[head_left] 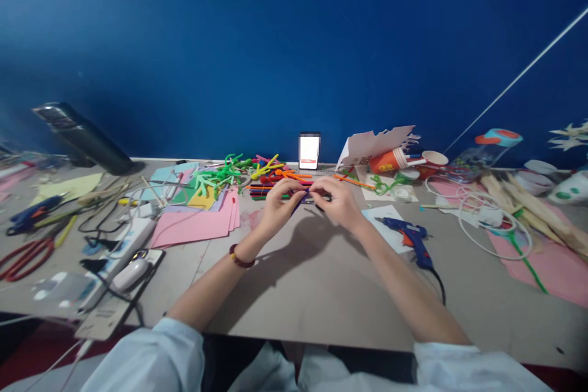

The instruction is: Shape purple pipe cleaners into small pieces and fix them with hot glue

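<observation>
My left hand (pixel 278 207) and my right hand (pixel 337 201) meet over the middle of the table, fingertips pinched together. Between them is a thin dark purple strand (pixel 297 203), which looks like a pipe cleaner; its ends are partly hidden by my fingers. Just behind the hands lies a row of coloured pipe cleaners (pixel 261 192), with orange ones (pixel 294 176) on top. Green bent pipe cleaners (pixel 215 177) are heaped to the left. A lit phone (pixel 309 151) stands upright against the blue wall beyond my hands.
A blue glue gun (pixel 408 234) rests on white paper at right, its cord trailing forward. Pink paper sheets (pixel 193 225), a power strip (pixel 124 251), red-handled scissors (pixel 27 260) and a dark bottle (pixel 87 138) are left. Orange paper cup (pixel 388 161) and white cable (pixel 463 220) lie right.
</observation>
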A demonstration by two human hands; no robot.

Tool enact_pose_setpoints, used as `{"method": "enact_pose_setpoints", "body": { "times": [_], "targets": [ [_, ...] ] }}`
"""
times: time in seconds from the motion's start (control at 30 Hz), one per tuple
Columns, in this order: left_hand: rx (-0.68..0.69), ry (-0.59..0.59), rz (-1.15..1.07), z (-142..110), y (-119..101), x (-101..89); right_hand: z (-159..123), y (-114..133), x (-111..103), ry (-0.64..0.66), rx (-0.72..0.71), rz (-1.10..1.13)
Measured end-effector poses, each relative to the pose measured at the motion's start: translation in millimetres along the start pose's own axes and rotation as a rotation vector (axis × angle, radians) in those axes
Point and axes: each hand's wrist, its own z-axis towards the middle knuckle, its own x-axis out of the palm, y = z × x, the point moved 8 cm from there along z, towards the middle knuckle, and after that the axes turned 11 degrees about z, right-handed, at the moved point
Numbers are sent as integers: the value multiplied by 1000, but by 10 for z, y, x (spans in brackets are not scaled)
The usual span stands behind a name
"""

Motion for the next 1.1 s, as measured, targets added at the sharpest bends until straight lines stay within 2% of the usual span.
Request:
{"method": "enact_pose_setpoints", "body": {
  "times": [0.1, 0.27, 0.47, 0.7, 0.83, 0.97, 1.1],
  "targets": [
    [-15, 3, 6, 29, 24, 21, -9, -112, -13, -48, 118, 107],
    [-33, 12, 19, 49, 30, 65, -46, -313, 27, -101, 335, 406],
    [-18, 24, 25, 86, -27, 68, -69, -400, 30, -128, 429, 496],
    [2, -21, 70, 56, -69, 48, -93, -391, 34, -199, 435, 499],
    [0, -31, 79, 45, -48, 46, -86, -367, 16, -199, 390, 415],
    [0, 10, 6, 75, 23, 66, -46, -288, -36, -155, 281, 292],
    [76, 54, 20, 95, 45, 81, -11, -138, -73, -109, 161, 163]
  ]
}}
